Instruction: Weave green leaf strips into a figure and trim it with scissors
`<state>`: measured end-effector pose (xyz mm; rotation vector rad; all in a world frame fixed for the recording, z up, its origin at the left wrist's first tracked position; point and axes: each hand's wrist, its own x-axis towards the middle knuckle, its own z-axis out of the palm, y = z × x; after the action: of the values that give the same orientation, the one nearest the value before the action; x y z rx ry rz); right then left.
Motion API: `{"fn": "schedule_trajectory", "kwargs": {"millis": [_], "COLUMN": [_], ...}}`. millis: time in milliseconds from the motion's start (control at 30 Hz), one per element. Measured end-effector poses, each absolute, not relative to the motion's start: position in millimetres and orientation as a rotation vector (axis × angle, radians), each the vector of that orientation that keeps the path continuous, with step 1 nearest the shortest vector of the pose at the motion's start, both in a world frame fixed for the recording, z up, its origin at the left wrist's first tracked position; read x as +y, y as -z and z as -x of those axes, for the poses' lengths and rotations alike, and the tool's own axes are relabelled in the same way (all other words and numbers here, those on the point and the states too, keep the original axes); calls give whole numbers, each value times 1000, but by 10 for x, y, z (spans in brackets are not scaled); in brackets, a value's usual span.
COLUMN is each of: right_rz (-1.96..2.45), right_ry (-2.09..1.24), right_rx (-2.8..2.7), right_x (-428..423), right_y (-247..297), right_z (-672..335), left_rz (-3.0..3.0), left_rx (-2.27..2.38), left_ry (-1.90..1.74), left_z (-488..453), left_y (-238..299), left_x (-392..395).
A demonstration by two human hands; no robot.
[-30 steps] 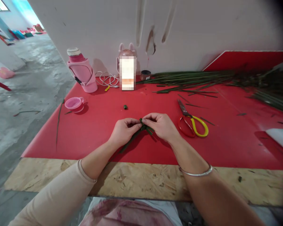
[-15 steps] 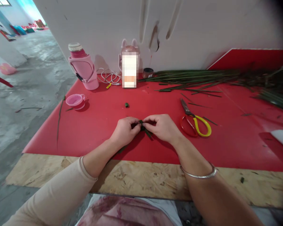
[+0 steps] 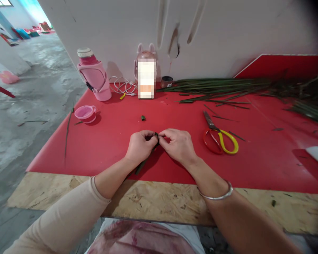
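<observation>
Over the red table cover (image 3: 108, 141), my left hand (image 3: 140, 146) and my right hand (image 3: 178, 144) meet fingertip to fingertip. Both are closed in a pinch on a green leaf strip (image 3: 141, 165), whose small folded part shows between the fingertips. A length of the strip runs down and left, passing partly behind my left hand and wrist. Much of the folded part is hidden by my fingers. Just beyond my hands lies a small rolled piece of green leaf (image 3: 143, 118).
To the right lie scissors (image 3: 213, 132) with red and yellow handles. Long green leaves (image 3: 214, 85) are piled at the back. A pink bottle (image 3: 95, 77), a pink cup (image 3: 85, 114), a white cable (image 3: 123, 86) and a propped phone (image 3: 146, 79) stand or lie at left and centre back.
The strip has turned: its loose end pointed down and right, and now a length hangs down and left. My right wrist has shifted slightly left. Both hands keep their pinch.
</observation>
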<state>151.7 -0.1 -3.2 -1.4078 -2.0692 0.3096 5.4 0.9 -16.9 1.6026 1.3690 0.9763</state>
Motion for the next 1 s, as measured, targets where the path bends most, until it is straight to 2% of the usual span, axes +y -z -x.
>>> {"fn": "schedule_trajectory", "kwargs": {"millis": [233, 500, 833, 1000], "right_rz": [1403, 1287, 1462, 1411], "right_ry": [-504, -736, -690, -704], "right_rx": [-2073, -1981, -2048, -2007], "right_x": [59, 58, 78, 62], "right_y": [-9, 3, 17, 56], "right_z": [-1602, -1628, -1642, -1589], "left_rz": [-2023, -2136, -1958, -1788], "left_rx": [1390, 1338, 1318, 1353], "left_ry": [-869, -863, -922, -1033], "left_z": [-4, 13, -10, -40], "left_y": [77, 84, 140, 163], "left_x": [-2, 24, -7, -6]}}
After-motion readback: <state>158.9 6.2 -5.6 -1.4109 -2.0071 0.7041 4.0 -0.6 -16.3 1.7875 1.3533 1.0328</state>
